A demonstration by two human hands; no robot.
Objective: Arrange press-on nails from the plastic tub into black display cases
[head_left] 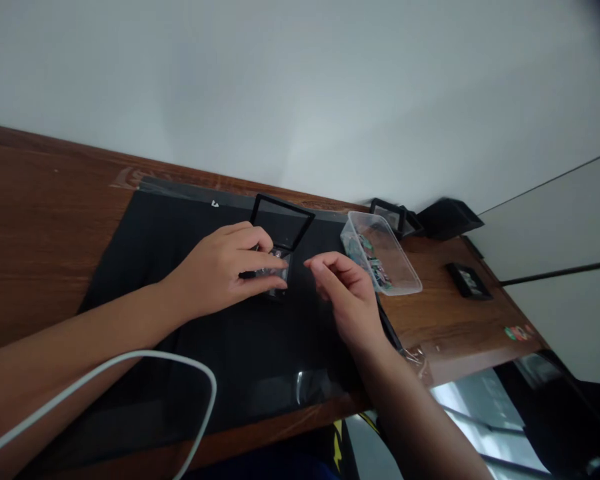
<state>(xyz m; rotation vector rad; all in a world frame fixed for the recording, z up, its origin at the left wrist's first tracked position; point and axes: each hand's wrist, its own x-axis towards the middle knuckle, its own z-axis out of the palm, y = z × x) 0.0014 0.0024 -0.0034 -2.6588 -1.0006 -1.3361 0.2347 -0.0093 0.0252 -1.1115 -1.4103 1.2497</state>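
A small black case (282, 227) with its clear-windowed lid raised stands on a black mat (190, 253). My left hand (225, 267) is curled over the case's base, fingers pressed on a small shiny item that I cannot make out. My right hand (347, 293) hovers just right of the case, fingers bent in a loose pinch with nothing visible between them.
A clear plastic tub (390, 267) with several small coloured parts sits right of the mat on the wooden desk (45, 220). More black cases (445, 217) lie at the back right, one small case (467, 280) farther right. A white cable (130, 363) crosses my left forearm.
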